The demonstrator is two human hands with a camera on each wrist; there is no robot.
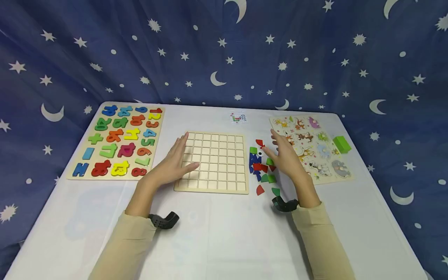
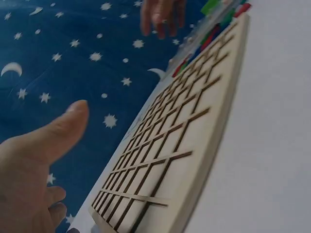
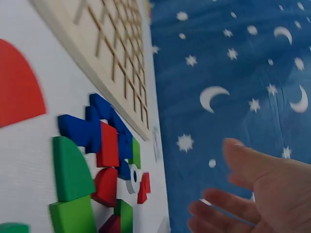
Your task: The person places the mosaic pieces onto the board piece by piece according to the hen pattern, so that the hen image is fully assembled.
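A pale wooden grid board [image 1: 214, 163] with square recesses lies in the middle of the table. My left hand [image 1: 172, 163] is at its left edge, fingers and thumb spread; whether it touches the board I cannot tell. Right of the board lies a loose pile of red, blue and green pieces [image 1: 257, 167], some quarter-round, with one white piece bearing a dark ring [image 3: 133, 178]. My right hand [image 1: 285, 155] hovers just right of that pile, holding nothing, its fingers apart. In the left wrist view the left thumb [image 2: 65, 128] stands away from the board.
A number puzzle board [image 1: 120, 142] lies on the left. On the right are an animal puzzle board [image 1: 329, 171] and a green block [image 1: 342, 144]. A small printed card [image 1: 238, 117] lies behind the grid board. A starry blue curtain [image 1: 196, 46] hangs behind the white table [image 1: 217, 241].
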